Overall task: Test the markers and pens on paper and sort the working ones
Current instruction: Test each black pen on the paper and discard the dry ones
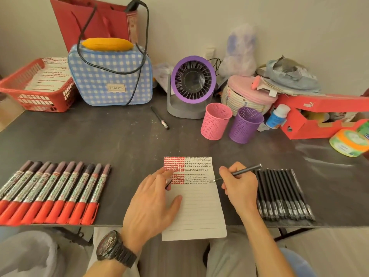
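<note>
Broadly, a dark table [123, 148] fills the view. A row of red-capped markers [52, 192] lies along its near left side and a row of black pens [283, 194] along its near right, both capped and side by side. Between them lies a lined paper [197, 212], its near edge hanging over the table edge and its top lines filled with red and black test marks. The left hand [153, 204] lies flat on the paper's left half, fingers straight and spread. The right hand [239, 188] has its fingers curled round a thin black pen [245, 169], with the tip touching the paper's right edge beside the black marks. Farther back stand a pink cup [215, 121] and a purple cup [245, 124], touching. A short dark piece [168, 185] shows at the left index finger; I cannot tell whether it is held.
</note>
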